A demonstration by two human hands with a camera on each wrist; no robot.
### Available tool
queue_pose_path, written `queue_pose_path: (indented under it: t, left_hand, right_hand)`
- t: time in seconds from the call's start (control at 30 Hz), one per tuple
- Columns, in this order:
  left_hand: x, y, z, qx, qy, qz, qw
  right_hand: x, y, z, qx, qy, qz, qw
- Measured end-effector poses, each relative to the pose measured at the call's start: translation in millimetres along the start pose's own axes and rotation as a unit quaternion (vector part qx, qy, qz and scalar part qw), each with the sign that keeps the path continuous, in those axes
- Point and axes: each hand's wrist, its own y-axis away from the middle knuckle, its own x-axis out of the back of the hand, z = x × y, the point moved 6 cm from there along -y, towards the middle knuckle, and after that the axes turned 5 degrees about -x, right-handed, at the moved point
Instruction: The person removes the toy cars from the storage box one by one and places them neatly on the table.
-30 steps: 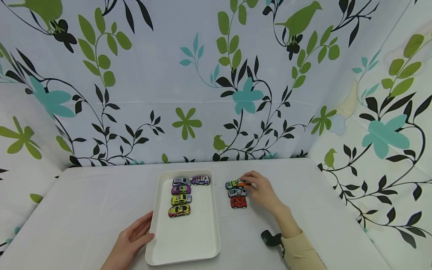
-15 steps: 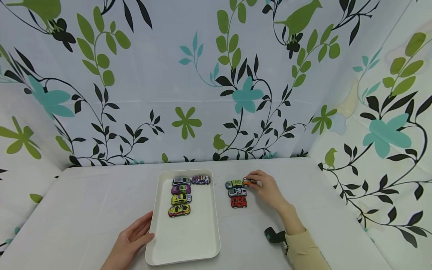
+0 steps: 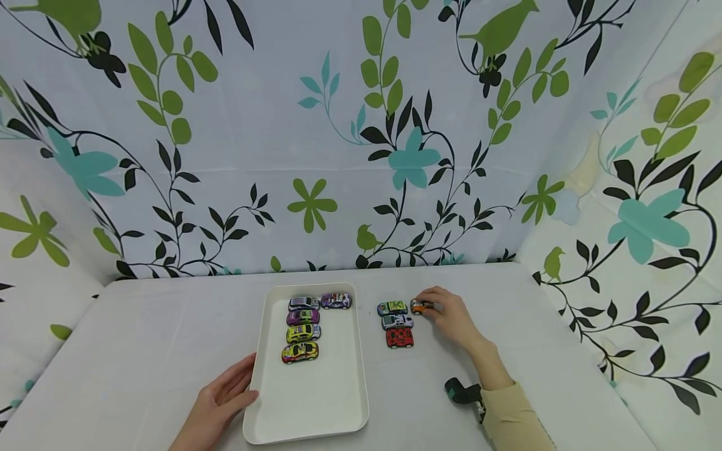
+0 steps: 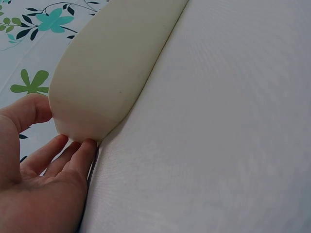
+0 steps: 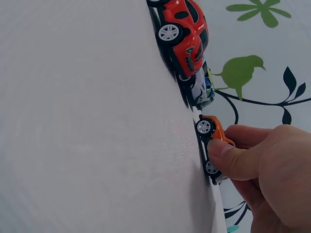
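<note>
White tray [image 3: 338, 401] holds five toy cars [image 3: 303, 332]; left hand [image 3: 217, 404] rests open-fingered against its corner, while right hand [image 3: 451, 319] pinches the orange toy car [image 3: 418, 306] on the table [image 3: 141, 338].

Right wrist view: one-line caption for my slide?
Right hand pinches an orange toy car on the white table, beside a red car.

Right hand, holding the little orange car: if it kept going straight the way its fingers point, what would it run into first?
The right hand grips the orange car with its fingers pointing toward the tray side. Going straight on, it would probably meet the green car first, just across a small gap; the white tray lies farther along.
</note>
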Motion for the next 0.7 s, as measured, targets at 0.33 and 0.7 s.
queue_pose_path:
  t: [0.33, 0.7]
  left_hand:
    - [-0.6, 0.3, 0.5, -0.001, 0.003, -0.003, 1.0000]
    - [-0.1, 0.4, -0.5, 0.002, -0.006, 0.004, 1.0000]
  right_hand:
    - [-5.6, 0.1, 5.0, -0.001, 0.000, 0.005, 1.000]
    - [-8.3, 0.1, 6.0, -0.023, 0.009, 0.002, 1.000]
